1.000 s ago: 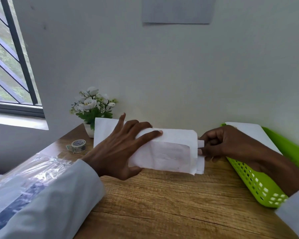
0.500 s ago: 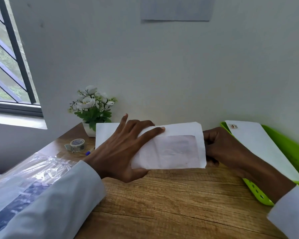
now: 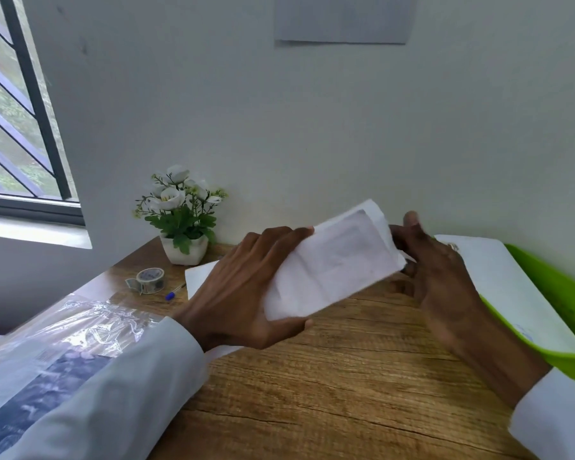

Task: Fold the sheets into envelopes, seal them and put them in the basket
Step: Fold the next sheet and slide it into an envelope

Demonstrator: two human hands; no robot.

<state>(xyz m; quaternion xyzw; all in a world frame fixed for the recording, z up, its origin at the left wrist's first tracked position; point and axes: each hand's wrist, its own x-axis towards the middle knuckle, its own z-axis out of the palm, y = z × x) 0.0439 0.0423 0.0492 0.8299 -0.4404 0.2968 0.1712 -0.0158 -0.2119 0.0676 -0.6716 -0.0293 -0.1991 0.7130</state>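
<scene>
fingers [image 3: 289,234] over envelope [image 3: 332,263], thumb beneath

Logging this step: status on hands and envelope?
Left hand grips white folded paper envelope, tilted above wooden table. Right hand at its right end. Green plastic basket unobstructed.

Soft daylight enters from the window [image 3: 17,127] at the left, leaving the wall [image 3: 312,134] evenly grey and dim. Glare glints off the clear plastic wrap [image 3: 90,330]. The folded paper [image 3: 336,263] is motion-blurred. Wide-angle distortion bends the window bars and worktop [image 3: 346,393] edges.
</scene>
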